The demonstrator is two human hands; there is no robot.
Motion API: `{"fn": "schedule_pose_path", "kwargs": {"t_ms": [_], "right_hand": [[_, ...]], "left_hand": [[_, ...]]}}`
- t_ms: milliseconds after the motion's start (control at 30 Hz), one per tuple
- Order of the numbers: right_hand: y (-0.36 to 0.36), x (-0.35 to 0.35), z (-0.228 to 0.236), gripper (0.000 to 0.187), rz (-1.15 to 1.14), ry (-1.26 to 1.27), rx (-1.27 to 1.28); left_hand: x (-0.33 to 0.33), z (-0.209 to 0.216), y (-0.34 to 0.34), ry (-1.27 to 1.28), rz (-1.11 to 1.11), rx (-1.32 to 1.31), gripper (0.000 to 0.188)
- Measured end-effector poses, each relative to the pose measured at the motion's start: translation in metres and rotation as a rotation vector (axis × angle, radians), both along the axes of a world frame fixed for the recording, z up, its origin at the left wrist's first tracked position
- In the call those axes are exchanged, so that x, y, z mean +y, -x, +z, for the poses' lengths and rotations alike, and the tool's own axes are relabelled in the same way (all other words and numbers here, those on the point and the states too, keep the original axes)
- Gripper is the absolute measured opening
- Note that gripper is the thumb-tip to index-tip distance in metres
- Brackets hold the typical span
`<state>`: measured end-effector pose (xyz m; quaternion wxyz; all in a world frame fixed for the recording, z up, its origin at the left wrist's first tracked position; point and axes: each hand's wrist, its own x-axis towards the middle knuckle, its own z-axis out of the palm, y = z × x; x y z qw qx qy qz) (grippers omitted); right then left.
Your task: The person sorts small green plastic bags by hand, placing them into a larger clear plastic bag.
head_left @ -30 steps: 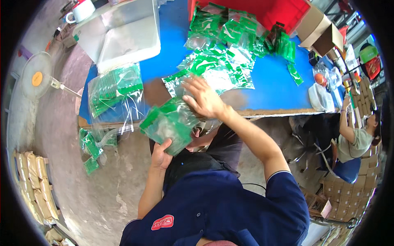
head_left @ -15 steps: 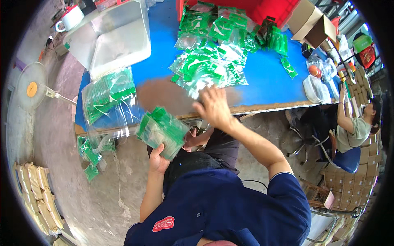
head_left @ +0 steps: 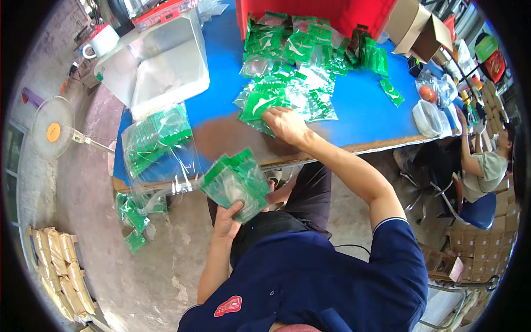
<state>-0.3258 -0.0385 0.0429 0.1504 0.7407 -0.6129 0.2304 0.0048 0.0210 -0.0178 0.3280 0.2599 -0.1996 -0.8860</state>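
Observation:
My left hand (head_left: 228, 219) is closed round a stack of flat clear packets with green ends (head_left: 239, 185), held in front of the table's near edge. On the blue table, my right hand (head_left: 285, 125) has its fingers bent together on a green-and-clear packet (head_left: 258, 106) at the near side of a loose pile (head_left: 310, 94). More such packets (head_left: 301, 47) reach back to a red bin. Left of my hands, a large clear plastic bag (head_left: 157, 146) with rows of green packets lies over the table's edge.
A white plastic tub (head_left: 171, 74) lies tilted at the back left, near a white mug (head_left: 103, 42). The red bin (head_left: 332, 15) and an open cardboard box (head_left: 426, 36) stand behind. Packets (head_left: 133, 213) hang below the left edge. A seated person (head_left: 480, 171) works at right.
My right hand has gone from spread fingers over the table to closing on a packet at the pile. My left hand still holds the stack. The whole view has shifted slightly.

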Motion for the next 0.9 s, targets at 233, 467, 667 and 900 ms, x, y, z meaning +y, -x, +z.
{"fn": "schedule_pose_path", "kwargs": {"t_ms": [233,467,667,900], "right_hand": [[-0.006,0.008,0.082,0.015,0.043,-0.181,0.147],[-0.054,0.012,0.097,0.04,0.761,-0.897,-0.378],[-0.04,0.033,0.001,0.066,0.255,-0.117,-0.001],[-0.131,0.081,0.012,0.026,0.095,-0.106,-1.888]], "left_hand": [[-0.016,0.091,0.001,1.536,0.006,-0.751,0.058],[-0.028,0.083,0.01,1.459,-0.186,-0.747,0.036],[-0.012,0.023,-0.044,0.422,0.096,-0.113,0.054],[0.006,0.011,-0.007,-0.109,-0.034,0.481,0.07]]}}
